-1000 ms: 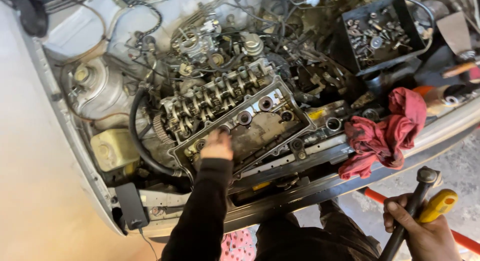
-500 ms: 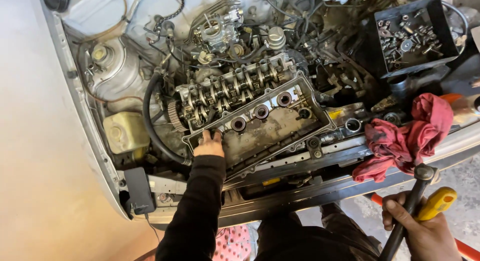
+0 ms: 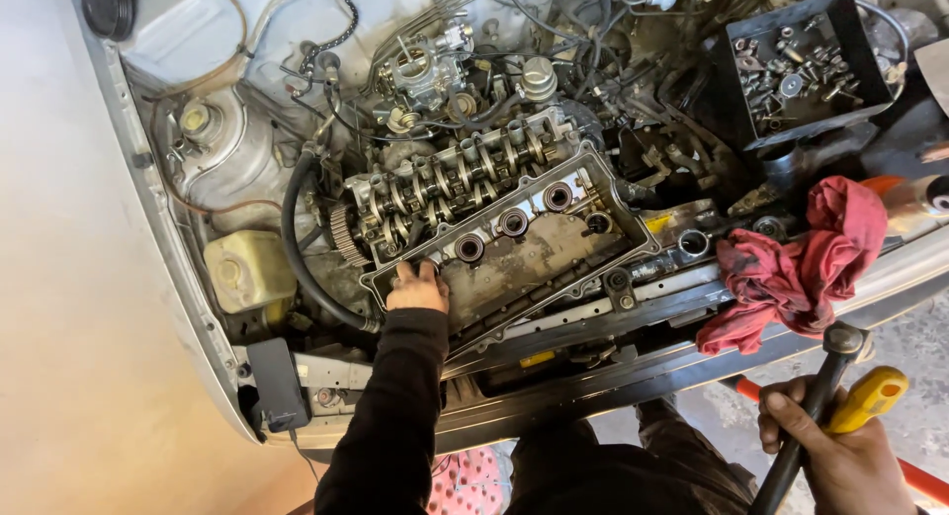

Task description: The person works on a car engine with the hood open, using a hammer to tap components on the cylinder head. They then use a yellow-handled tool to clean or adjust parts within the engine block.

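Left hand (image 3: 417,290) rests on the near-left corner of the grimy metal valve cover (image 3: 514,250), fingers curled over its edge, gripping it. The cover lies inverted, tilted against the front of the exposed cylinder head with its row of camshaft lobes and springs (image 3: 450,179); three round seal rings show along the cover's upper side.

Right hand (image 3: 840,461), low at the right and outside the engine bay, is clenched around two tools together: a dark-handled hammer with a steel head (image 3: 835,352) and a yellow-handled screwdriver (image 3: 865,398).

A crumpled red rag (image 3: 801,268) lies on the front edge of the bay, just right of the cover. A black plastic tray of loose bolts and nuts (image 3: 801,65) sits at the far right. A yellowed plastic fluid reservoir (image 3: 247,268) sits left of the engine.
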